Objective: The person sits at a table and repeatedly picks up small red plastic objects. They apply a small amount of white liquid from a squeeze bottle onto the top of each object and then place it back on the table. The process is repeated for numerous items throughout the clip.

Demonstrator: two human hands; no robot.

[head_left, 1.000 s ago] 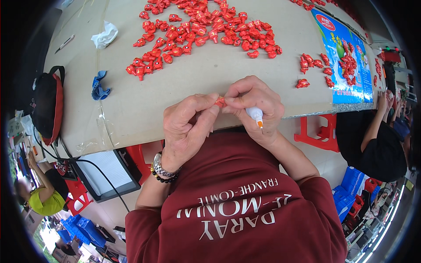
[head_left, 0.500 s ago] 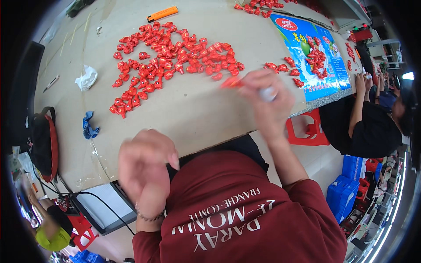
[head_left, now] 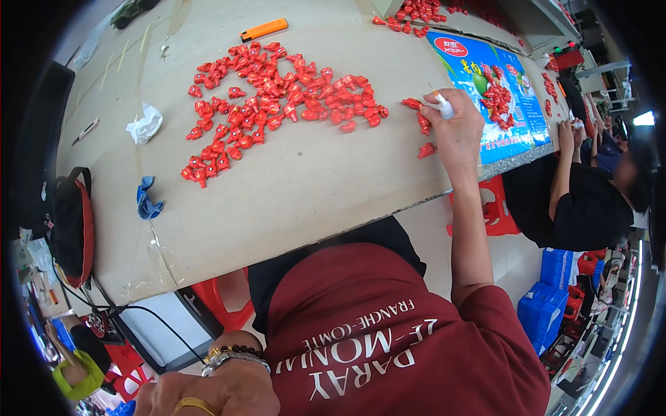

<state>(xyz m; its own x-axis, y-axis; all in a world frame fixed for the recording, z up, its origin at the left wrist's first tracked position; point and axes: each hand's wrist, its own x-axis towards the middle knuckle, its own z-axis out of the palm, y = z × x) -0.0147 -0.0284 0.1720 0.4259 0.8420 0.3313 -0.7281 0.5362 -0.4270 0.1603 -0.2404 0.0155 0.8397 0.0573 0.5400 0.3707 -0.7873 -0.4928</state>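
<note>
My right hand is closed around a small white squeeze bottle with a thin needle-like tip, above the right part of the table. A few small glossy red plastic pieces lie beside its fingertips; whether the fingers touch one I cannot tell. To the left spreads a large loose heap of similar red pieces. My left hand, with a ring and a wrist chain, is low at the bottom edge, near my body and off the table; its fingers are mostly cut off by the picture's edge.
A blue printed sheet bearing more red pieces lies at the right. An orange cutter-like tool is behind the heap; crumpled white tissue, a blue scrap and a black-red bag sit left. Another person works at the right.
My right hand has moved right, and the red piece at its fingertips no longer shows there. My left hand has dropped from the table's front edge to the lower edge of view.
</note>
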